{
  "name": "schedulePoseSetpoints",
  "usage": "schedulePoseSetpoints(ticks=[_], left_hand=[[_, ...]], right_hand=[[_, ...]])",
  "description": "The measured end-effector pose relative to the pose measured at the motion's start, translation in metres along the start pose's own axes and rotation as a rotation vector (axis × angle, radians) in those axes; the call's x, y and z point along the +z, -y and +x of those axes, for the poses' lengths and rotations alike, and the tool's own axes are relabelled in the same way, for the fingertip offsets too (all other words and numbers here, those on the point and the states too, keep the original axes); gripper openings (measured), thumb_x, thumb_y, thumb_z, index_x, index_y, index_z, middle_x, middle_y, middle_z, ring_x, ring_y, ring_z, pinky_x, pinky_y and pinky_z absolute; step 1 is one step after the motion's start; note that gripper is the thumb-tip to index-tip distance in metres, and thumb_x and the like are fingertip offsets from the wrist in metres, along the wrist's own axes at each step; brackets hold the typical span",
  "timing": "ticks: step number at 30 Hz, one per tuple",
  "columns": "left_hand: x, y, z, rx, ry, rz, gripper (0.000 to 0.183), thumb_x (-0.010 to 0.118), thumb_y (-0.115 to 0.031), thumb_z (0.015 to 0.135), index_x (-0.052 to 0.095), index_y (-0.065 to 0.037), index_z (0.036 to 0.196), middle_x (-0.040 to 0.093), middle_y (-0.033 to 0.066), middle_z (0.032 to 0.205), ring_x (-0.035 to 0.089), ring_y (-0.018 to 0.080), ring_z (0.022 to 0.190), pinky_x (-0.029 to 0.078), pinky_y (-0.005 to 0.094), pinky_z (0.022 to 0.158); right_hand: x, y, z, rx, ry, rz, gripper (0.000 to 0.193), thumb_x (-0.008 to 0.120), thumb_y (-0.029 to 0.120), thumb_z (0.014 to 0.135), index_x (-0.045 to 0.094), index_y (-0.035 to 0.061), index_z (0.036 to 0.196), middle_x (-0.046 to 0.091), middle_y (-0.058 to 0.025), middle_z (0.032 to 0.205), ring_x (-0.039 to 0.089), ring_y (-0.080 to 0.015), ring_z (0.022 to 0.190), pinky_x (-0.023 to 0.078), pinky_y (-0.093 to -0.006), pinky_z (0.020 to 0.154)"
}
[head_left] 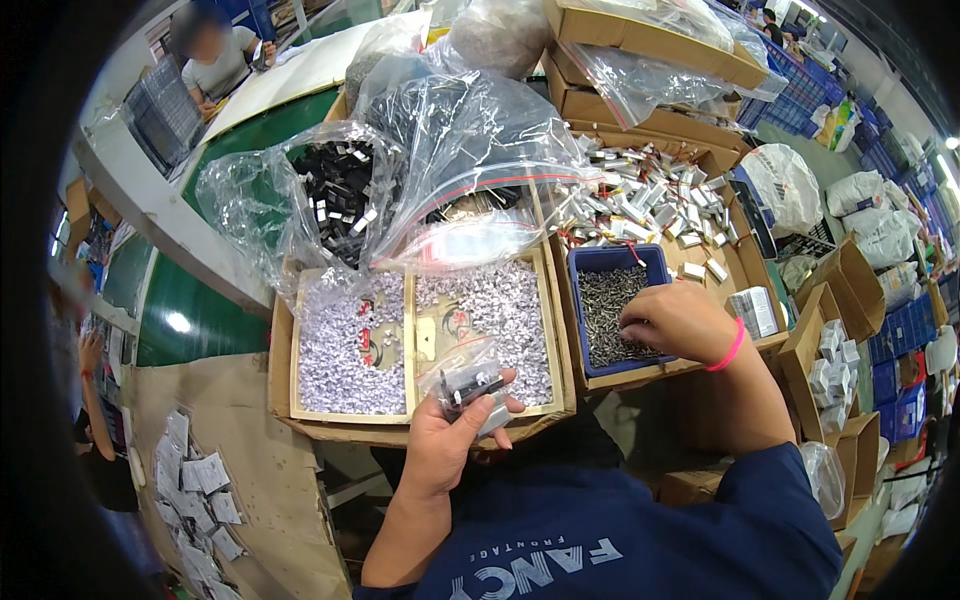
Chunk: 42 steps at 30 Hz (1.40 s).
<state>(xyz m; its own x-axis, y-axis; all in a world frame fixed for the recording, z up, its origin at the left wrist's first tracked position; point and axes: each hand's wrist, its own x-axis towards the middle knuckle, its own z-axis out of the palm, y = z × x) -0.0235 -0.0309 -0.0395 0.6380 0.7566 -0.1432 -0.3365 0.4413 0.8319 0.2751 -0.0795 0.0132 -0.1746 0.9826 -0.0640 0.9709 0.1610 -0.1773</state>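
My left hand (438, 447) grips a small clear zip bag (462, 368) with black parts and a silvery piece in it, held over the front edge of a divided wooden tray (410, 340). Both compartments of that tray hold many small white pieces (345, 375). To the right, my right hand (682, 318), with a pink band at the wrist, reaches into a blue plastic bin (572, 275). Its fingers are bent together at the small metal screws (606, 310) inside, and their tips are partly hidden. Whether a screw is between them cannot be made out.
Behind the blue bin, a cardboard box (745, 265) holds many silvery battery packs (640, 190). Black parts (335, 200) fill an open plastic bag at the back left. Filled white packets (205, 475) lie on cardboard at the left. Another person (220, 65) sits across the green table.
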Motion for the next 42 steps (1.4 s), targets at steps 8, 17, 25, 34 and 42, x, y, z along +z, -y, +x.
schedulePoseSetpoints(ticks=[8, 17, 25, 34, 42], left_hand=[[0.008, 0.002, 0.001, -0.102, -0.019, 0.146, 0.033, 0.054, -0.003, 0.092, 0.048, 0.004, 0.123, 0.06, 0.0181, 0.116, 0.064, 0.0222, 0.094, 0.055, 0.0276, 0.058], [0.003, 0.002, -0.009, -0.056, -0.064, 0.246, 0.039, 0.058, -0.012, 0.092, 0.047, -0.002, 0.128, 0.065, 0.0027, 0.094, 0.056, 0.0056, 0.065, 0.044, 0.0182, 0.056], [-0.001, -0.004, -0.009, -0.07, -0.01, 0.215, 0.041, 0.058, -0.014, 0.092, 0.047, -0.001, 0.129, 0.065, 0.0061, 0.096, 0.059, 0.0081, 0.067, 0.048, 0.0205, 0.06], [-0.003, -0.007, -0.011, 0.022, 0.086, 0.094, 0.039, 0.06, -0.013, 0.09, 0.049, -0.003, 0.126, 0.066, 0.0086, 0.104, 0.063, 0.0096, 0.075, 0.043, 0.0162, 0.052], [-0.004, -0.009, -0.007, 0.364, 0.17, -0.04, 0.05, 0.066, -0.007, 0.086, 0.042, -0.002, 0.129, 0.05, 0.015, 0.13, 0.051, 0.0222, 0.115, 0.038, 0.0358, 0.102]], right_hand=[[-0.029, 0.06, 0.018, -0.185, -0.391, 0.549, 0.013, 0.069, 0.008, 0.08, 0.068, 0.0056, 0.092, 0.066, -0.0085, 0.075, 0.064, -0.0194, 0.063, 0.048, -0.0257, 0.056], [-0.036, 0.101, 0.058, -0.428, -0.141, 0.459, 0.013, 0.069, 0.015, 0.081, 0.066, 0.0085, 0.091, 0.066, -0.0066, 0.075, 0.064, -0.0261, 0.066, 0.049, -0.0318, 0.055], [-0.049, 0.105, 0.056, -0.488, -0.326, 0.384, 0.016, 0.072, 0.014, 0.077, 0.068, 0.0071, 0.091, 0.065, -0.0075, 0.071, 0.064, -0.0221, 0.063, 0.048, -0.0299, 0.053], [-0.006, 0.109, 0.045, -0.099, -0.196, 1.034, 0.015, 0.069, 0.011, 0.082, 0.069, 0.0026, 0.093, 0.068, -0.0085, 0.081, 0.063, -0.0132, 0.069, 0.049, -0.0248, 0.062], [0.007, 0.12, 0.048, -0.209, -0.286, 1.11, 0.013, 0.069, 0.006, 0.081, 0.07, 0.0014, 0.093, 0.065, -0.0059, 0.076, 0.059, -0.0088, 0.065, 0.046, -0.0221, 0.058]])
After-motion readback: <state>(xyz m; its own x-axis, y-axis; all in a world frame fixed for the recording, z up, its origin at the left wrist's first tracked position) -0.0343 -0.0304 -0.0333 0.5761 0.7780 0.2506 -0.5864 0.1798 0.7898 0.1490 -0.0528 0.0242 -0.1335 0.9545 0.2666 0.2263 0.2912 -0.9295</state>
